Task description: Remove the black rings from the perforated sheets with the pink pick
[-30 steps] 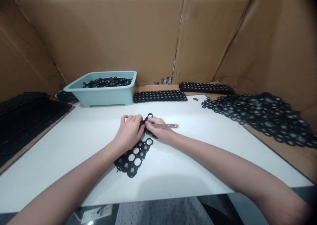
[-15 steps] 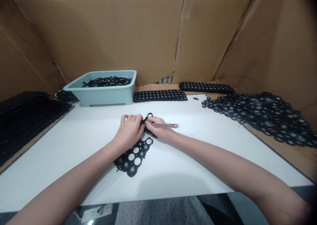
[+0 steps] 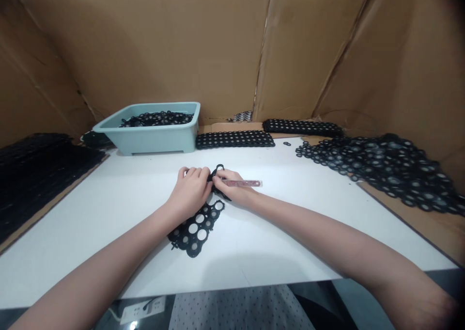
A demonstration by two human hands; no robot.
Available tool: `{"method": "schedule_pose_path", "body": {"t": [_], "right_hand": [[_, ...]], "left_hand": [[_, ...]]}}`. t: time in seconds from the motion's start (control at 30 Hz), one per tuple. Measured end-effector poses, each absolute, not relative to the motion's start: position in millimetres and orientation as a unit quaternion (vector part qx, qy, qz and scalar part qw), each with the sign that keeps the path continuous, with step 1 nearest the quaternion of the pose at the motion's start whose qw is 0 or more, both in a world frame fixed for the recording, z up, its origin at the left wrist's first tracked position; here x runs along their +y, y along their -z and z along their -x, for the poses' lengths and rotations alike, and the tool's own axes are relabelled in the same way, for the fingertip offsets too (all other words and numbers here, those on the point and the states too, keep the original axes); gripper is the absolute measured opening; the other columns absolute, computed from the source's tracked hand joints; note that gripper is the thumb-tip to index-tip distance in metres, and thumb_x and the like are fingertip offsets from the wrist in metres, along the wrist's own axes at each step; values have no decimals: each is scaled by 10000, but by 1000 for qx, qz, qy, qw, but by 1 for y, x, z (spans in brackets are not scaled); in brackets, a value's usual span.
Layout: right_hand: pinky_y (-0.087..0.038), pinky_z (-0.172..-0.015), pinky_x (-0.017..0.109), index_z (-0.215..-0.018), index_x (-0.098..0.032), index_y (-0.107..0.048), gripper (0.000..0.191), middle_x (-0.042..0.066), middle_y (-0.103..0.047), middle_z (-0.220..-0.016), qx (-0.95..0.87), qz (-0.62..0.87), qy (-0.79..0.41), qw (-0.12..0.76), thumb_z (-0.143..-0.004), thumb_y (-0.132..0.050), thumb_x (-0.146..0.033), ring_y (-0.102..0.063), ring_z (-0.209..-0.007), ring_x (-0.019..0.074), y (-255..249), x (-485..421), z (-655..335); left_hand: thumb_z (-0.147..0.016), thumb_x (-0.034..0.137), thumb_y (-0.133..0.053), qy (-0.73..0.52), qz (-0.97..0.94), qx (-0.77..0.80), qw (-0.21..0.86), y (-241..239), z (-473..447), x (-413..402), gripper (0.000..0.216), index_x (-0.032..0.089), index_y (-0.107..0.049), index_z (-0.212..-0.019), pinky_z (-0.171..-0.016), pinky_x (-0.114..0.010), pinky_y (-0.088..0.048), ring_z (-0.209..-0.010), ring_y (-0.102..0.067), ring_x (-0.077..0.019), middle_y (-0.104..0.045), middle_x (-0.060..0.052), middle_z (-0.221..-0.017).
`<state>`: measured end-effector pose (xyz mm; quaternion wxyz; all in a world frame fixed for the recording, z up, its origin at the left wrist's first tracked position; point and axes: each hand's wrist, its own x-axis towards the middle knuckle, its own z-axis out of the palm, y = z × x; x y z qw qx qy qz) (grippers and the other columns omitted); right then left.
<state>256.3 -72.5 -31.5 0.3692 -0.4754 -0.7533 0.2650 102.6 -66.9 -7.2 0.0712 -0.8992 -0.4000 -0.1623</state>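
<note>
Both my hands meet over the middle of a white table. My left hand (image 3: pixel 191 189) has its fingers curled around part of a black sheet of joined rings (image 3: pixel 198 228), whose lower part lies flat below the hand. My right hand (image 3: pixel 234 187) pinches the sheet's upper edge, where one ring stands up between the hands. A thin flat tool with a clear, reddish handle (image 3: pixel 250 183) is also in my right hand, its end pointing right. The tool's tip and the fingertips' exact contact are hidden.
Behind on the left stands a light blue basin (image 3: pixel 156 143) with black rings inside. Beside it lie two black ring sheet stacks (image 3: pixel 236 139). A heap of black rings (image 3: pixel 385 170) covers the right side; a dark pile (image 3: pixel 32 175) lies left. Cardboard (image 3: pixel 218 49) walls surround the table.
Hardly anything differs. Both hands keep their hold on the ring sheet in the same spot, and the whole view has shifted up very slightly.
</note>
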Motion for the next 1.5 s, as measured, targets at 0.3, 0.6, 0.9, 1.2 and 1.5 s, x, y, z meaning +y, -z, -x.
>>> {"method": "schedule_pose_path", "body": {"t": [0.3, 0.6, 0.9, 1.2, 1.5], "right_hand": [[-294, -570, 243, -622, -181, -378, 256, -13, -454, -653, -759, 480, -246, 365, -839, -338, -310, -426, -618, 114, 32, -71, -255], [-300, -577, 243, -641, -180, -391, 239, -11, -461, -672, -759, 481, -247, 362, -840, -339, -302, -427, -626, 114, 32, -71, -253], [-295, -577, 244, -628, -176, -383, 255, -16, -442, -655, -759, 490, -239, 357, -841, -343, -310, -429, -627, 113, 33, -72, -254], [-303, -574, 244, -629, -177, -385, 265, -13, -447, -660, -762, 482, -245, 355, -849, -333, -315, -434, -628, 113, 31, -72, -255], [-314, -583, 245, -645, -174, -403, 269, -3, -469, -684, -761, 482, -254, 353, -850, -330, -332, -447, -641, 115, 32, -72, -257]], "left_hand": [[-859, 249, -271, 130, 900, -395, 129, 8, -102, -67, 212, 149, -458, -870, -787, -396, -303, -788, -500, -234, -560, -86, -803], [-862, 257, -269, 125, 902, -386, 148, 7, -101, -69, 232, 144, -471, -875, -797, -400, -305, -782, -504, -234, -564, -99, -818], [-863, 252, -274, 124, 903, -388, 137, 7, -101, -68, 227, 138, -471, -857, -829, -397, -296, -792, -503, -214, -559, -92, -826], [-859, 258, -286, 138, 903, -392, 111, 7, -100, -67, 206, 145, -458, -860, -831, -391, -291, -806, -498, -209, -554, -76, -813], [-852, 260, -298, 141, 903, -396, 95, 7, -101, -66, 190, 149, -449, -882, -835, -394, -292, -820, -496, -208, -556, -73, -831]]}}
